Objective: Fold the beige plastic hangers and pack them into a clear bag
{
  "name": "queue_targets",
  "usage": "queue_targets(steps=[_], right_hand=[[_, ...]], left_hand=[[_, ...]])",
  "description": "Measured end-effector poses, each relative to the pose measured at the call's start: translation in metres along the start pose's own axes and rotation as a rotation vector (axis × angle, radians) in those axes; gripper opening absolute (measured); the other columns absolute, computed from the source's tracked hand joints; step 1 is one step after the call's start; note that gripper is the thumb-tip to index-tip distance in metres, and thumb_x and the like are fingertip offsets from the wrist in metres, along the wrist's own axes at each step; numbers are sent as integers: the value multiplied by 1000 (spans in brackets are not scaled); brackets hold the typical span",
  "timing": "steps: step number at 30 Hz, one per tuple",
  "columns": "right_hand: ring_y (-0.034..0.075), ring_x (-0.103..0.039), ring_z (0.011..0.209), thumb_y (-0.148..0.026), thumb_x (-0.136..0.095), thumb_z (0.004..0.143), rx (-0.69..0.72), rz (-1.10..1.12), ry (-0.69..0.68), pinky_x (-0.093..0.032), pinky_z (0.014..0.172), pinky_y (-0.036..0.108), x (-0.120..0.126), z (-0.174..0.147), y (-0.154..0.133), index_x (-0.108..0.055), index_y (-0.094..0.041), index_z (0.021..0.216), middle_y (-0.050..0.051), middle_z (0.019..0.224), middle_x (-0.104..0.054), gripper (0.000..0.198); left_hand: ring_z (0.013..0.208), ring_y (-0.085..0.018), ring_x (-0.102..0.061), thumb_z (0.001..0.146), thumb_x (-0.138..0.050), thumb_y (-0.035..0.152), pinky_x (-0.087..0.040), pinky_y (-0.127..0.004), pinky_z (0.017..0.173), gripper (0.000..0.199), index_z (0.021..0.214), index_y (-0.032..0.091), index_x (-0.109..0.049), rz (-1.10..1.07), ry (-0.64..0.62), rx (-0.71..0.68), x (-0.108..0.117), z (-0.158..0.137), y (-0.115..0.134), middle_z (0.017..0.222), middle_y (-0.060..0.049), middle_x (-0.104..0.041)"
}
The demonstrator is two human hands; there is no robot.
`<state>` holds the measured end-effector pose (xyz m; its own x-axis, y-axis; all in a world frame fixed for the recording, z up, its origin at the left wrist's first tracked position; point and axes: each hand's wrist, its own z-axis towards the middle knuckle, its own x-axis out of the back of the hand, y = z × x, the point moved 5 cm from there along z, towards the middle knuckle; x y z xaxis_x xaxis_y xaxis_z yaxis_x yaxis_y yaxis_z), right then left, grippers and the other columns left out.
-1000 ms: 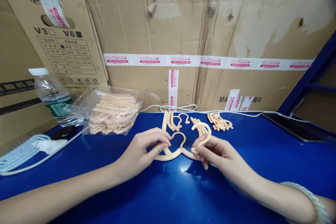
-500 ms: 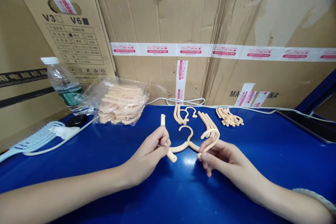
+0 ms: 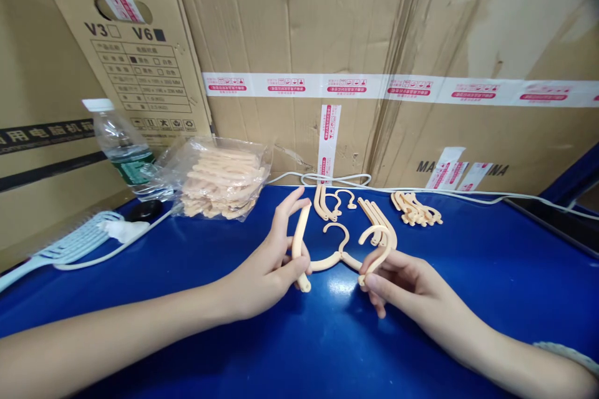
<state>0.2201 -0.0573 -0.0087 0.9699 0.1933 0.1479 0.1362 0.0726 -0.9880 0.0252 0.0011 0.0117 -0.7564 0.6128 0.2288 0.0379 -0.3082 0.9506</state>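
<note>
Between thumb and fingers, my left hand (image 3: 276,255) grips a cream plastic hanger arm (image 3: 300,243), held nearly upright with its holed end low. My right hand (image 3: 397,280) pinches a cream hanger hook (image 3: 384,255) by its small lower end, the curve pointing up and left. Between and behind the hands, an assembled hanger (image 3: 327,262) lies on the blue table (image 3: 299,349); the hands hide its outer ends. Farther back are a row of loose hanger arms (image 3: 377,221), a pair of arms (image 3: 322,202), a loose hook (image 3: 347,198) and a pile of hooks (image 3: 415,209).
A clear bag of hanger parts (image 3: 222,181) sits at the back left, beside a water bottle (image 3: 126,149). A light blue hairbrush (image 3: 75,240) lies farther left. A white cable (image 3: 430,194) runs along the cardboard boxes (image 3: 290,25). A dark flat device (image 3: 552,218) is at right.
My left hand has turned the hanger arm more face-on and raised its fingers behind it. My right hand keeps its pinch on the hook. The whole view has shifted slightly.
</note>
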Motion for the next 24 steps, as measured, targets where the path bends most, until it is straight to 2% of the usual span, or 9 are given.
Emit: queue_targets(steps=[3, 5, 6, 8, 11, 13, 15, 20, 24], right_hand=[[12, -57, 55, -51, -70, 82, 1, -1, -3, -51, 55, 25, 0, 0, 1, -64, -18, 83, 0, 68, -61, 34], [12, -57, 55, -51, -70, 82, 1, -4, -6, -51, 56, 25, 0, 0, 2, -64, -19, 83, 0, 69, -61, 33], [12, -57, 55, -50, -70, 83, 2, -2, -6, -51, 56, 25, 0, 0, 2, -64, -19, 84, 0, 69, -61, 32], [11, -58, 56, -48, -70, 84, 6, 10, -3, -50, 57, 24, 1, 0, 2, -64, -19, 84, 0, 69, -62, 29], [10, -59, 56, -43, -71, 85, 10, 52, 3, -50, 56, 22, 1, 0, 1, -64, -18, 84, -1, 70, -62, 26], [9, -59, 58, -41, -72, 84, 13, 79, -15, -50, 57, 21, 1, 0, 0, -65, -18, 83, 0, 73, -62, 25], [10, -61, 61, -40, -72, 84, 12, 109, -41, -52, 60, 21, -1, -1, -2, -65, -18, 83, 1, 78, -64, 24], [14, -67, 74, -36, -72, 85, -20, 217, -107, -59, 66, 24, -8, -4, -4, -69, -18, 88, 5, 91, -68, 19], [16, -70, 78, -36, -73, 86, -86, 291, -165, -60, 65, 24, -14, -5, -2, -69, -17, 90, 7, 87, -72, 20]], left_hand=[[75, -14, -65, 89, -53, 10, -62, -33, 66, 88, 147, 43, 4, -21, -23, -2, -1, 1, 3, 146, -15, -39], [73, -15, -68, 87, -55, 10, -63, -36, 67, 86, 146, 42, -2, -115, -9, 14, -1, 4, 3, 150, -16, -34], [74, -16, -70, 86, -57, 11, -63, -36, 66, 82, 145, 40, -8, -176, 6, 25, -1, 5, 3, 149, -16, -36], [82, -20, -71, 84, -62, 15, -62, -36, 69, 66, 137, 31, -26, -283, 63, 48, -2, 6, 0, 136, -13, -51], [87, -18, -68, 83, -69, 21, -58, -32, 75, 30, 105, 21, -48, -306, 148, 100, -5, 1, -6, 102, -4, -65], [81, -14, -64, 82, -71, 23, -54, -28, 75, 22, 86, 19, -50, -252, 159, 116, -10, -4, -8, 85, 1, -62], [77, -13, -61, 81, -72, 23, -51, -27, 75, 23, 79, 19, -49, -213, 139, 113, -17, -9, -8, 78, 3, -58], [77, -14, -63, 80, -72, 20, -51, -26, 73, 20, 74, 19, -52, -225, 74, 116, -28, -15, -6, 80, 2, -63], [78, -14, -64, 78, -70, 14, -52, -26, 71, 19, 70, 19, -53, -161, 85, 103, -31, -16, -1, 81, 2, -63]])
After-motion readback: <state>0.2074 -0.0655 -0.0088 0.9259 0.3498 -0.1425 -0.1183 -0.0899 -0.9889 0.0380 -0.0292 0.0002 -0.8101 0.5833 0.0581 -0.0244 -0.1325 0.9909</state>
